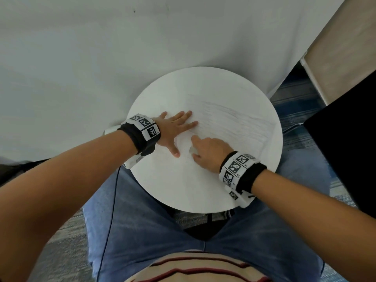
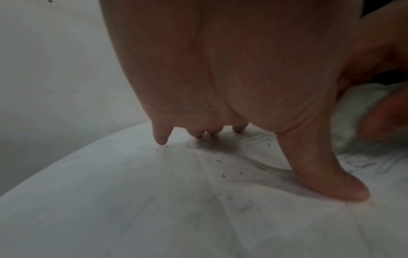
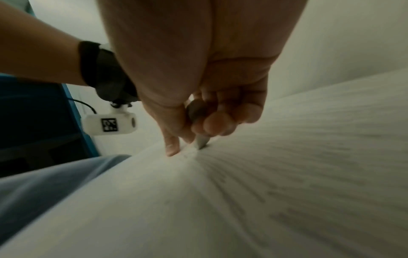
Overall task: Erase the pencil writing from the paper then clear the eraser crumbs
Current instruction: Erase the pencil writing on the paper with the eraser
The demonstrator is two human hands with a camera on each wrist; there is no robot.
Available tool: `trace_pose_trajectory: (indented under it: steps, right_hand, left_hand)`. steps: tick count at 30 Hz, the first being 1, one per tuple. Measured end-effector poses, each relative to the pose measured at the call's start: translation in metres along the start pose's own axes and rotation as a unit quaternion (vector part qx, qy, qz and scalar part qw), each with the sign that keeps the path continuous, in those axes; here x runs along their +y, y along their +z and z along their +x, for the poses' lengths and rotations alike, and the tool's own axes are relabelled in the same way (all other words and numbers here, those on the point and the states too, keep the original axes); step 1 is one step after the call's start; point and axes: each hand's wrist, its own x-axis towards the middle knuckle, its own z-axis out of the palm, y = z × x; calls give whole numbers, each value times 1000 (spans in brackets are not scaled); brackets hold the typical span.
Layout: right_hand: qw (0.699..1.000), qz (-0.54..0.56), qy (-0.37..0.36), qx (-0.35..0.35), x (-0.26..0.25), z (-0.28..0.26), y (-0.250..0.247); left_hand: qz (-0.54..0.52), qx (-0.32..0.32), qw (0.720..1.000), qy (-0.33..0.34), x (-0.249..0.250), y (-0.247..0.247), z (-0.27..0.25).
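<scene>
Right hand (image 3: 205, 111) grip pinches a small whitish eraser (image 3: 201, 142), tip on the white pencil-scribbled paper sheet (image 1: 234, 123). Left hand (image 1: 173, 131) lies flat beside it, pinning. Risk: paper buckling or tearing.

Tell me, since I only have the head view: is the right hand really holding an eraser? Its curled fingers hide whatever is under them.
Observer: Yes. In the right wrist view the right hand pinches a pale eraser, with its tip on the paper.
Operator: Are there any crumbs on the sheet?
Observer: Yes. The left wrist view shows dark crumbs scattered between the fingers and thumb of the left hand.
Operator: Is that hand gripping the sheet?
Observer: No. Its fingertips and thumb press straight down on it.
</scene>
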Motion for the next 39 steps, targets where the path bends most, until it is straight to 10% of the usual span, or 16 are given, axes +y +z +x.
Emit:
trace_pose_trajectory:
  steps: [39]
  right_hand:
    - [998,33,30,44,12,4,-7]
  left_hand:
    - [-6,15,1000,2,6,2,-4]
